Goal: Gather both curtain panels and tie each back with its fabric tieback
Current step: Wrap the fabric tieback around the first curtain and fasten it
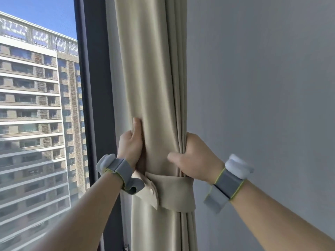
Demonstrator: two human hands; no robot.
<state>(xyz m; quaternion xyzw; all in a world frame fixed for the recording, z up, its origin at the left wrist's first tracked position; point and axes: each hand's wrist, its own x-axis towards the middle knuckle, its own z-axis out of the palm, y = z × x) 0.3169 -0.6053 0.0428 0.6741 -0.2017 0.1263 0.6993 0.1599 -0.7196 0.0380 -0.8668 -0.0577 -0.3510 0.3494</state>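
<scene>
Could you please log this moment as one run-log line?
beige fabric curtain panel: gathered | matching fabric tieback: wrapped round | left hand: grips | right hand: grips

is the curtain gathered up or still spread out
Gathered: the curtain panel hangs as one bunched column, the fabric tieback wrapped round it below both hands.

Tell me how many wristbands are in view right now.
2. One grey wristband sits on the left wrist beside the window frame; the other wristband sits on the right wrist, in front of the grey wall. None seems hidden.
</scene>
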